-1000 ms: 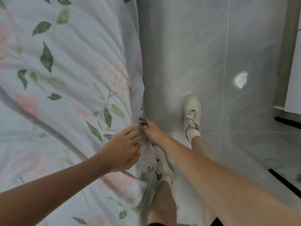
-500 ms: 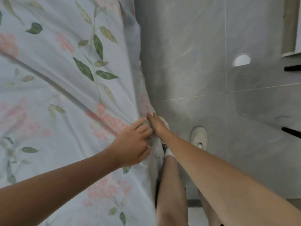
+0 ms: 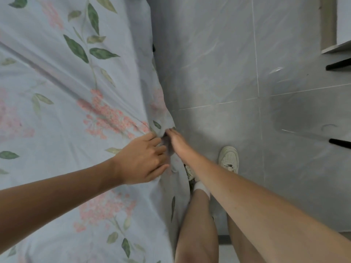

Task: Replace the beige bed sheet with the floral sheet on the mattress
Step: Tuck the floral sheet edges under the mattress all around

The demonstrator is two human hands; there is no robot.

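The floral sheet (image 3: 62, 103), pale blue with green leaves and pink blossoms, covers the mattress across the whole left half of the view. Taut creases run from the upper left down to the bed's edge. At that edge my left hand (image 3: 142, 160) and my right hand (image 3: 175, 142) meet, both pinching a bunched fold of the sheet where it hangs over the side. The mattress itself and the beige sheet are hidden.
Grey tiled floor (image 3: 237, 73) fills the right side. My legs and white sneakers (image 3: 228, 158) stand close against the bed edge. A white furniture piece (image 3: 340, 25) and black bars (image 3: 340, 142) sit at the far right.
I have stepped along the bed edge, so the sheet pattern and floor slid through the view. Both hands kept their hold on the sheet's edge and stayed together.
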